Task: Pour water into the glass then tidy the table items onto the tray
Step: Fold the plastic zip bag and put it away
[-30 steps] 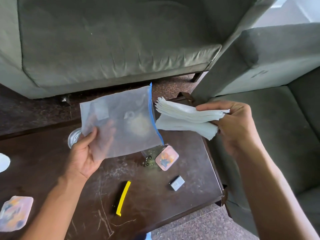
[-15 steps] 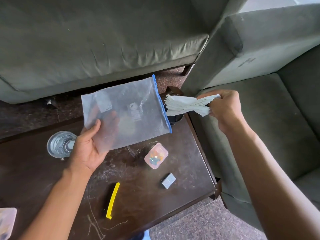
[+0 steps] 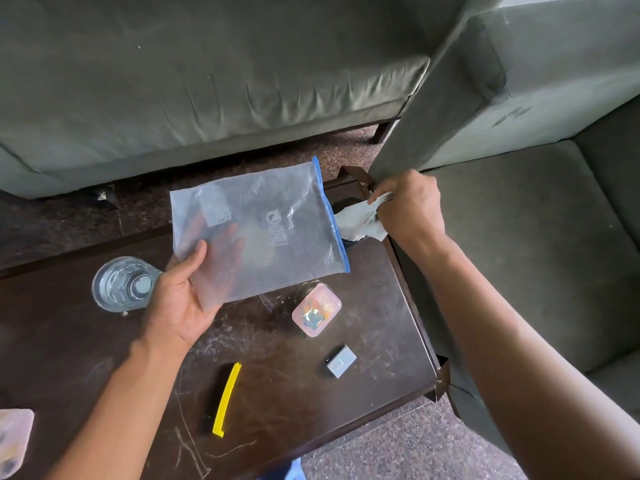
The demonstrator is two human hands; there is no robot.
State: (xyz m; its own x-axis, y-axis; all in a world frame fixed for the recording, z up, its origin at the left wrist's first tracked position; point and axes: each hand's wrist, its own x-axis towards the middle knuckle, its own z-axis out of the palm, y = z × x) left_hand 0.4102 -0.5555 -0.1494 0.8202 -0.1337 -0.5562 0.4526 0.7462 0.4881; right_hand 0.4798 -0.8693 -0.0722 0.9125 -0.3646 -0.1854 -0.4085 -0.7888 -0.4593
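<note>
My left hand holds a clear zip bag with a blue seal edge above the dark wooden table. My right hand grips a bunch of white paper napkins at the table's far right corner, just beside the bag's blue edge. A dark round object under the napkins is mostly hidden. A glass with water stands on the table left of my left hand. No tray is in view.
On the table lie a small pink box with colourful contents, a grey staple box, a yellow-and-black clip and another pink box at the left edge. Grey sofas border the table's far and right sides.
My right hand has carried the napkins down and toward the table's far right corner, crumpling them. The bag in my left hand has dropped a little lower.
</note>
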